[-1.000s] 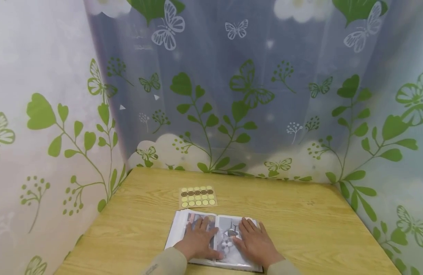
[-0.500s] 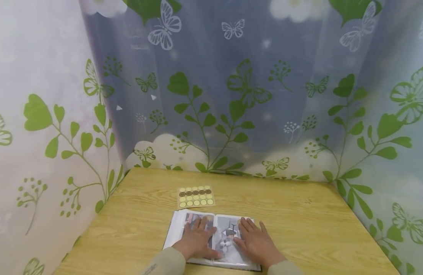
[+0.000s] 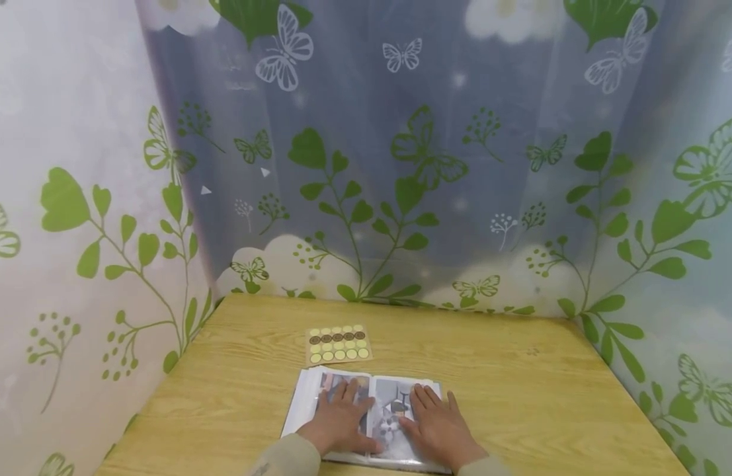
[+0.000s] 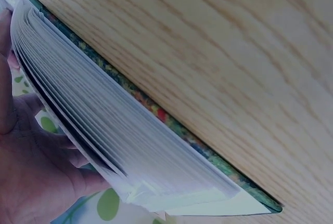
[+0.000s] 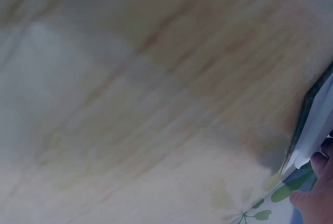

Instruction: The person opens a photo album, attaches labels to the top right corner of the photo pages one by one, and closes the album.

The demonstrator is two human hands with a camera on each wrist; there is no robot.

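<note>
A photo album (image 3: 390, 433) lies spread open near the table's front edge, its clear sleeves holding pictures in grey and dark tones. My left hand (image 3: 340, 418) rests on the left page, fingers spread and thumb reaching past the centre fold. On the right page rests my right hand (image 3: 440, 423), fingers extended and thumb pointing toward the fold. In the left wrist view, the thick stack of page edges (image 4: 104, 104) shows above a multicoloured cover (image 4: 161, 115), with the left hand's fingers over the top page. The right wrist view catches only the album's corner (image 5: 312, 125) beside the right hand.
A sheet of round stickers (image 3: 338, 345), yellow rows with one brown row, lies just beyond the album. The wood-grain table (image 3: 520, 383) is enclosed by curtains (image 3: 354, 198) printed with green leaves and butterflies at the back and both sides.
My right hand has slid slightly left and toward me on the right page. The left hand stays put on its page. The head view has tilted a little.
</note>
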